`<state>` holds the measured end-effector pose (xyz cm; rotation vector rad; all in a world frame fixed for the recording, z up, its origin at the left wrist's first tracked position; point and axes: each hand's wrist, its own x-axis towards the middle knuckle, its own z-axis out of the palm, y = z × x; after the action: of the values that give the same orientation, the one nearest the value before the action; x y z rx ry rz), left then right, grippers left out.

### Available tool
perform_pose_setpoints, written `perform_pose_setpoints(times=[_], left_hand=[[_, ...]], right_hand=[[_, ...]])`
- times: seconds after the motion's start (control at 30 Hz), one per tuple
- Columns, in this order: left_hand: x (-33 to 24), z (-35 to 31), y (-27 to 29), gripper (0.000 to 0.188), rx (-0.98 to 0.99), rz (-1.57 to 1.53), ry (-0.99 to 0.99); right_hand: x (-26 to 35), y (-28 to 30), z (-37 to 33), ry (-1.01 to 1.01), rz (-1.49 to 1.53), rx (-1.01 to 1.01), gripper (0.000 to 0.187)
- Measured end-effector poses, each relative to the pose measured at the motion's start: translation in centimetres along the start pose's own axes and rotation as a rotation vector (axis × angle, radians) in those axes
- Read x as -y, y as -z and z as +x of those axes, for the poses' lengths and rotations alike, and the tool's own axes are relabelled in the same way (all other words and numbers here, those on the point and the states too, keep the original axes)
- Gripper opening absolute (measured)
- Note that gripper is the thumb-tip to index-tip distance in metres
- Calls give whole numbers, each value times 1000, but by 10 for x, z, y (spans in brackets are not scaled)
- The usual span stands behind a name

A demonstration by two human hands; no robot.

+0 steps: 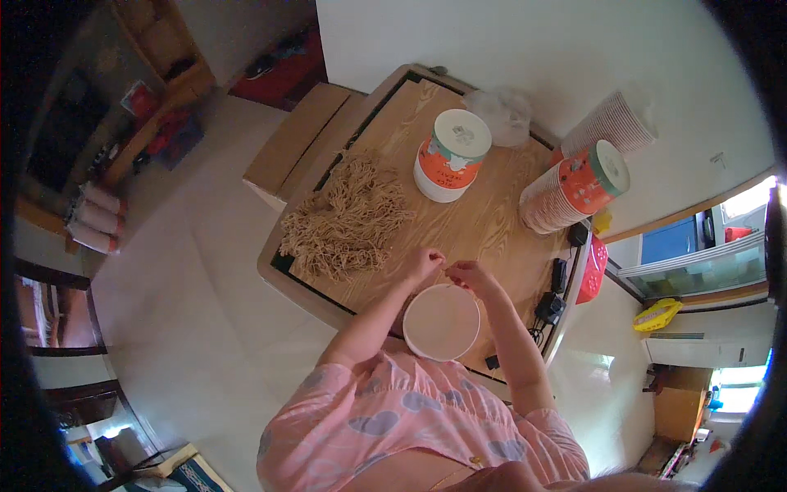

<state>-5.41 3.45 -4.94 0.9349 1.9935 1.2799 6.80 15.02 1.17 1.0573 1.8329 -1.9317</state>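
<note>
Pinching with fingers of left hand point(424, 264) and right hand point(469, 275), cannot tell on what; could tip nearby white bucket point(442, 325) by lowering either hand against it.

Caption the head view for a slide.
Left hand and right hand, close together at a round white container, with tan cord heaped on the wood-grain table.

Worktop point(492, 246), brown with wood grain; cord point(352, 217), tan; tub point(443, 324), white; cups point(449, 164), orange, green and white; shirt point(393, 410), pink with grey blotches; basket point(593, 272), red.
</note>
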Motion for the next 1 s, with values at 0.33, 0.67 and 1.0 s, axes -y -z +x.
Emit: perform_pose_setpoints(times=[0.33, 0.67, 1.0], left_hand=[[-32, 7, 27, 14, 101, 57, -92], [-30, 18, 22, 16, 66, 45, -119], [-21, 21, 2, 11, -226, -18, -98]], right_hand=[[2, -1, -4, 68, 78, -93, 18], [4, 2, 4, 90, 29, -153, 19], [-6, 7, 10, 241, -34, -115, 13]])
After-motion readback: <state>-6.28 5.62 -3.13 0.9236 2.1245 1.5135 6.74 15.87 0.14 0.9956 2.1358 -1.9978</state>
